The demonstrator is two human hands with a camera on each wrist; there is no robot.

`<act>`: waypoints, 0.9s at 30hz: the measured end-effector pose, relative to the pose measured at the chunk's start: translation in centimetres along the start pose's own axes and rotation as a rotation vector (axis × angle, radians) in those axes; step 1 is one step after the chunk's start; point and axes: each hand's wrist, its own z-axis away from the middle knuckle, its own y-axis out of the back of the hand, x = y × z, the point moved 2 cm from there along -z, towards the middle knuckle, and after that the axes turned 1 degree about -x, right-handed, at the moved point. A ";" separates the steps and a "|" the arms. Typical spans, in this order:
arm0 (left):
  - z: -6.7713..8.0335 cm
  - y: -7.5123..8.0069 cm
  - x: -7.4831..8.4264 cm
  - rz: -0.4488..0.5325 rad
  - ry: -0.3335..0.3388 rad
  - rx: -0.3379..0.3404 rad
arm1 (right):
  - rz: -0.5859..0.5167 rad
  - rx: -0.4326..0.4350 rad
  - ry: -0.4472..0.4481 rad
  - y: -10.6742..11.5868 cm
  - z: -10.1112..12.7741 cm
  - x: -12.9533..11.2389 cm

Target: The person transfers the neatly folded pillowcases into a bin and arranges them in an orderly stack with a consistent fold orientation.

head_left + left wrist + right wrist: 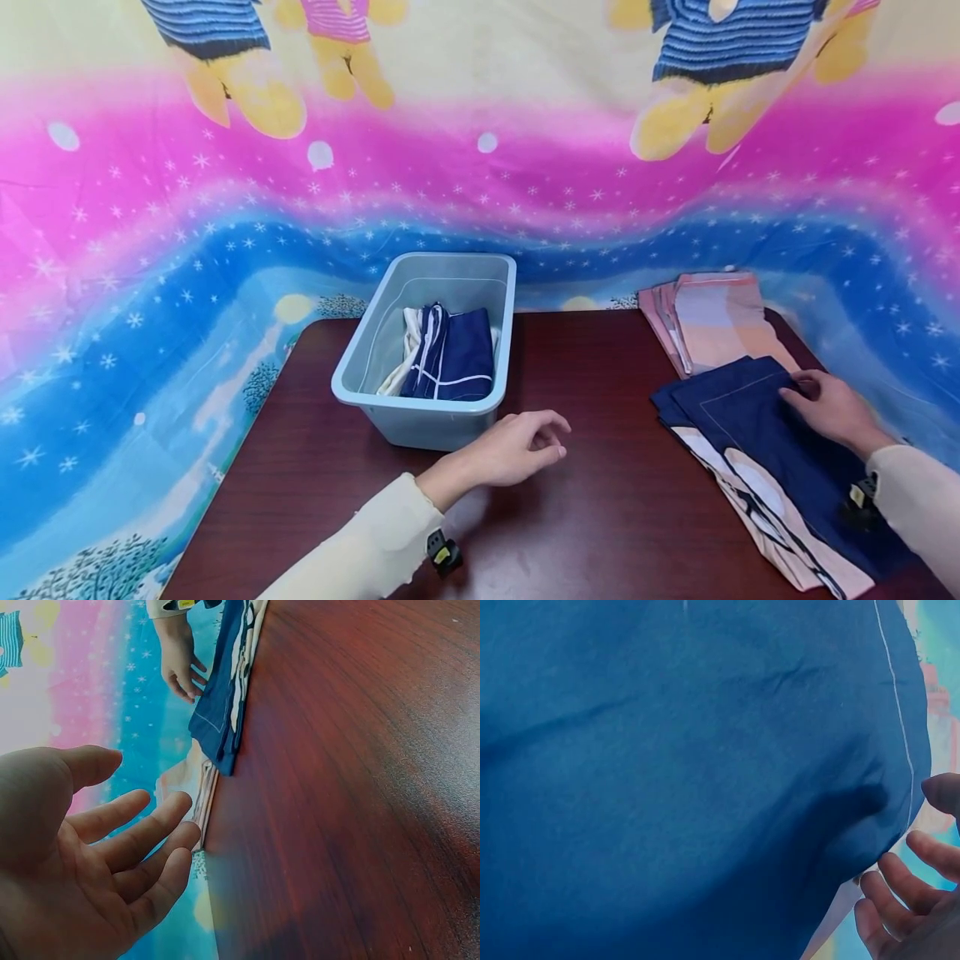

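Folded navy cloth (pixel 772 425) with a pale, black-lined patterned part along its left side lies at the right of the table. My right hand (pixel 836 408) is at its far right edge, fingers loosely bent. In the right wrist view the fingertips (pixel 892 874) sit right at the cloth's edge, thumb apart from them. My left hand (pixel 513 446) hovers over the table in front of the bin, relaxed and holding nothing. Its spread, slightly bent fingers (pixel 150 832) show in the left wrist view. Behind the navy cloth lies a folded pink and peach cloth (pixel 716 321), partly overlapped by it.
A grey-blue plastic bin (pixel 427 425) stands at the back left of the dark wood table (pixel 585 517). Inside it are folded navy fabric (pixel 468 354) with white lines and some cream fabric (pixel 405 350). A colourful printed curtain (pixel 480 183) surrounds the table's back and sides.
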 end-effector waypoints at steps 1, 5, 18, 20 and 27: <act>0.0 0.0 0.0 -0.001 0.001 0.001 | 0.003 -0.005 -0.004 0.1 0.1 0.1; 0.1 0.0 -0.2 -0.001 0.003 0.001 | 0.013 -0.015 -0.015 0.2 0.2 0.4; 0.2 0.1 -1.4 0.040 0.025 -0.010 | 0.056 -0.085 -0.045 0.5 0.3 1.1; 0.2 0.1 -1.6 0.040 0.027 -0.008 | 0.071 -0.100 -0.041 0.5 0.3 1.2; 0.2 -0.2 -2.0 0.032 0.029 -0.012 | 0.075 -0.142 -0.009 0.2 0.3 1.7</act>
